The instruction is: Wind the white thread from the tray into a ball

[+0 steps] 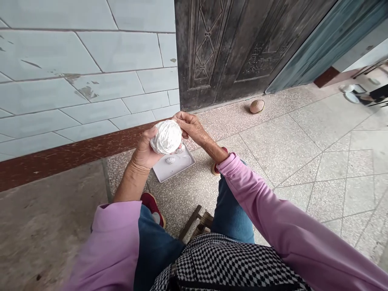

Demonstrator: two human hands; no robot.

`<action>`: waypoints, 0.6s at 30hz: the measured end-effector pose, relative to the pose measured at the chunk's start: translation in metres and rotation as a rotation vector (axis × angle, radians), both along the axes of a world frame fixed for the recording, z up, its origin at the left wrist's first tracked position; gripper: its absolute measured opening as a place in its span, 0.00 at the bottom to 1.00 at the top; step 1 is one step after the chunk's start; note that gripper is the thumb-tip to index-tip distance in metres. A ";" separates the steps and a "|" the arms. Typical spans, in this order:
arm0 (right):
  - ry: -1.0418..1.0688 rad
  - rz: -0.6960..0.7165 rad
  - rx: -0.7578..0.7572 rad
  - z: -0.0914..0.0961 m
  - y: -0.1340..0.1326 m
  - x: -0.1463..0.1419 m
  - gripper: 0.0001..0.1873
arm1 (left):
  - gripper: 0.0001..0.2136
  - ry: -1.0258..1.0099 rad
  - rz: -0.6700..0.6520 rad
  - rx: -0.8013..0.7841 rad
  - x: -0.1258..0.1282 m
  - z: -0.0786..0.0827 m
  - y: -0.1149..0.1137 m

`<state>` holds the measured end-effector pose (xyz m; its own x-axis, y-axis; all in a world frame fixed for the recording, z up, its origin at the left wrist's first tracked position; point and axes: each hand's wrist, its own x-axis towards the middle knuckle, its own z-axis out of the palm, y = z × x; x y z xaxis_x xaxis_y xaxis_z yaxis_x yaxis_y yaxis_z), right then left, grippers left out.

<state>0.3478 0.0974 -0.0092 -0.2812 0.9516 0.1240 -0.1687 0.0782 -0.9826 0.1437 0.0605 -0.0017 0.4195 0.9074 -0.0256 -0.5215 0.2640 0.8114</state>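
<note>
A ball of white yarn, wound thick and round, sits in my left hand, whose thumb and fingers wrap its left side and underside. At the ball's upper right edge, my right hand is closed in a pinch; what lies between its fingertips is too fine to make out. Below both hands, a shallow pale tray rests on the floor. In it lies a small white wound ball, and another white piece is partly hidden behind my left hand.
A tiled wall and a dark carved door stand in front. On the speckled floor by the door lies a brownish rounded object. Under me is a wooden stool. Blurred items stand far right.
</note>
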 end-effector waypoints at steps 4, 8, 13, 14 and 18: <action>-0.045 -0.085 0.069 0.000 -0.011 -0.006 0.17 | 0.40 -0.107 0.073 -0.030 0.007 0.005 0.004; -0.170 -0.070 0.292 0.005 -0.018 -0.001 0.19 | 0.33 -0.137 0.222 -0.059 0.009 0.006 0.009; -0.428 0.045 0.329 0.007 -0.018 0.008 0.29 | 0.29 -0.030 0.417 -0.074 0.017 0.003 0.012; -0.444 0.056 0.332 0.008 -0.019 0.009 0.29 | 0.30 0.017 0.433 -0.068 0.017 0.002 0.014; -0.474 0.079 0.342 0.011 -0.022 0.007 0.30 | 0.32 0.202 0.433 -0.012 0.003 -0.002 0.018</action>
<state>0.3550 0.0750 0.0015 -0.4493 0.8537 0.2635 0.2646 0.4088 -0.8734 0.1470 0.0782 -0.0033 -0.0121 0.9968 -0.0796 -0.4182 0.0672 0.9059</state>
